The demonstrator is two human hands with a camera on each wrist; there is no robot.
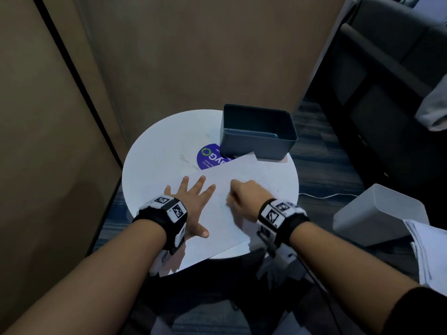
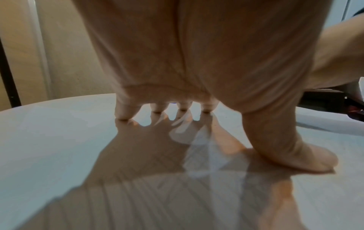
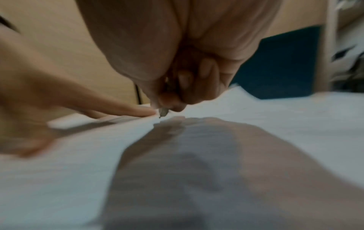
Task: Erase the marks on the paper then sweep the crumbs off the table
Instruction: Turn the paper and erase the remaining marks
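Note:
A white sheet of paper (image 1: 225,213) lies on the round white table (image 1: 157,151). My left hand (image 1: 193,201) lies flat with spread fingers, partly on the paper's left edge and partly on the table, holding it down; in the left wrist view its fingertips (image 2: 122,113) touch the surface. My right hand (image 1: 242,197) is curled into a fist at the paper's middle. In the right wrist view its fingers pinch a small grey eraser (image 3: 163,112) whose tip touches the paper (image 3: 275,124), right next to a left fingertip (image 3: 138,112). Marks on the paper are too faint to make out.
A dark rectangular bin (image 1: 257,131) stands at the table's far right, beside a blue round sticker (image 1: 210,157). Small crumbs (image 1: 183,158) lie on the table left of the sticker. On the floor to the right stands a white bin (image 1: 379,213) with stacked papers (image 1: 425,250).

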